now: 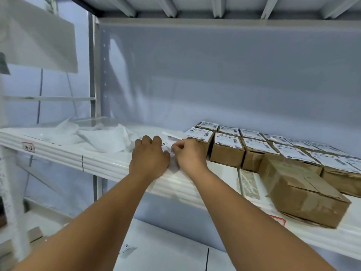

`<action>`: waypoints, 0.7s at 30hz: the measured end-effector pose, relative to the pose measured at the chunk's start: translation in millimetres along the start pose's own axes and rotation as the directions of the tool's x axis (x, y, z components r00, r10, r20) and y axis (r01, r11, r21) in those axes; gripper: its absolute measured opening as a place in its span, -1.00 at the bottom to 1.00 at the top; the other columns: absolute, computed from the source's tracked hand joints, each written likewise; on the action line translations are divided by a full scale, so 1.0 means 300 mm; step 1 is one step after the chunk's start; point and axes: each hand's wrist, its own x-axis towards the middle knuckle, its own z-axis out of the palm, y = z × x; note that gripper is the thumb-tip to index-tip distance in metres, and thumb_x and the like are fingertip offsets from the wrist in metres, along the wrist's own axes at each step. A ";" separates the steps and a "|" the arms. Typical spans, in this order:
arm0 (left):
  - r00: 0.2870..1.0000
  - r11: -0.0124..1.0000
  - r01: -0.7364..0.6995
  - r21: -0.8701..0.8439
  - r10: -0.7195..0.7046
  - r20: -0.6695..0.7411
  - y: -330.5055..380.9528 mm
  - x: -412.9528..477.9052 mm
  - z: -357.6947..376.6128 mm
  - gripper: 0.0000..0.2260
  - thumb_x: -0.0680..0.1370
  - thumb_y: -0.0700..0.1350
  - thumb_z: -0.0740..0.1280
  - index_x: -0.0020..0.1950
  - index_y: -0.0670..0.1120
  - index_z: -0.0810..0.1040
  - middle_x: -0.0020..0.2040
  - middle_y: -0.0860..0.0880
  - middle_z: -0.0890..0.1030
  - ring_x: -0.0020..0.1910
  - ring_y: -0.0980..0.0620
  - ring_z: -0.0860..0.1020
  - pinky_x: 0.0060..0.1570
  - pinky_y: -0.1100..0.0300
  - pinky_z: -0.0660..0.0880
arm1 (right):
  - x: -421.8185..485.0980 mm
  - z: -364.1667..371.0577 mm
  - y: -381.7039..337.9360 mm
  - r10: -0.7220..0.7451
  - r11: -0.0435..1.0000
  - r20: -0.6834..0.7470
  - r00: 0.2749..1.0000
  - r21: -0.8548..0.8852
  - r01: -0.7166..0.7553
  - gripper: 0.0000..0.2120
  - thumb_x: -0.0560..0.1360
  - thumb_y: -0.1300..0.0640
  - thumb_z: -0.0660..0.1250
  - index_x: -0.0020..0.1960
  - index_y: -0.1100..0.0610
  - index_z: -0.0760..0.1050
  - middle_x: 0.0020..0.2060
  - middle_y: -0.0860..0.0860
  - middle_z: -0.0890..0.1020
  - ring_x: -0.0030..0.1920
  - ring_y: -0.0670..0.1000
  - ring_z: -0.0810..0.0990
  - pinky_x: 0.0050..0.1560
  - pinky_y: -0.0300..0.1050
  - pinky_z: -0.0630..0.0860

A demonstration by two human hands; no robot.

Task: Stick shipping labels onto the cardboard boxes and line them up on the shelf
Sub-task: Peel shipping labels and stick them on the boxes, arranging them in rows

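Fingers of my left hand (149, 156) and right hand (189, 156) pinch one label (167, 148). I should peel slowly, keeping it flat for the bare box (304, 194) on their right.

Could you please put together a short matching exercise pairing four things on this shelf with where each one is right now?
Things:
1. shipping label
2. unlabelled box
3. labelled boxes
4. white paper scraps

Places:
A. lined up in rows at the right of the shelf
B. pinched between the left hand and right hand
C. heaped on the shelf's left
D. alone and askew at the front right

Pairs: 1-B, 2-D, 3-A, 4-C
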 end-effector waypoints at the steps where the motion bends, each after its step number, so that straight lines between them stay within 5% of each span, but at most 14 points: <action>1: 0.999 0.998 0.027 -0.058 -0.029 -0.030 0.007 -0.005 -0.004 -0.62 0.55 0.01 0.25 0.29 -0.15 0.39 0.21 -0.19 0.40 0.20 -0.20 0.32 0.16 0.03 0.28 | 0.000 -0.006 -0.001 0.012 0.999 -0.031 0.999 0.039 -0.011 -0.83 0.51 0.23 0.25 -0.10 0.11 0.62 -0.11 0.04 0.66 -0.09 0.01 0.56 -0.19 -0.23 0.34; 7: 0.998 0.976 0.061 -0.209 -0.063 0.000 0.009 -0.008 -0.025 -0.53 0.57 -0.05 0.24 0.45 -0.11 0.23 0.35 -0.15 0.37 0.30 -0.17 0.35 0.19 0.01 0.32 | -0.027 -0.033 -0.010 0.001 1.000 -0.073 0.997 0.019 0.001 -0.79 0.53 0.33 0.15 0.03 0.06 0.24 -0.23 -0.03 0.45 -0.31 -0.05 0.40 -0.45 -0.20 0.21; 12: 0.999 0.933 0.049 -0.356 -0.047 0.015 -0.013 -0.003 -0.029 -0.51 0.54 -0.19 0.28 0.45 -0.03 0.27 0.26 -0.06 0.49 0.13 -0.10 0.51 0.11 0.08 0.45 | -0.034 -0.028 -0.010 -0.055 0.995 -0.072 0.996 0.081 0.061 -0.49 0.51 0.40 0.07 0.30 -0.10 0.24 -0.18 0.08 0.53 -0.24 0.09 0.53 -0.35 -0.07 0.45; 16: 1.000 0.928 0.014 -0.374 -0.016 -0.002 -0.021 -0.005 -0.037 -0.54 0.52 -0.22 0.30 0.39 0.03 0.34 0.18 -0.04 0.48 0.09 -0.05 0.50 0.06 0.14 0.40 | -0.019 -0.020 -0.005 -0.071 0.994 -0.110 0.991 0.077 0.079 -0.63 0.51 0.37 0.09 0.12 -0.01 0.46 -0.05 0.02 0.59 -0.06 0.05 0.55 -0.23 -0.16 0.37; 21: 1.000 0.928 0.022 -0.373 -0.025 -0.002 -0.011 -0.007 -0.045 -0.73 0.50 -0.26 0.22 0.04 0.09 0.52 0.01 0.05 0.45 -0.07 0.00 0.52 -0.11 0.14 0.45 | -0.020 -0.033 -0.010 -0.005 0.983 -0.138 0.990 0.181 0.030 -0.67 0.40 0.41 0.08 -0.14 0.06 0.49 -0.30 -0.09 0.52 -0.19 0.02 0.50 -0.23 -0.13 0.38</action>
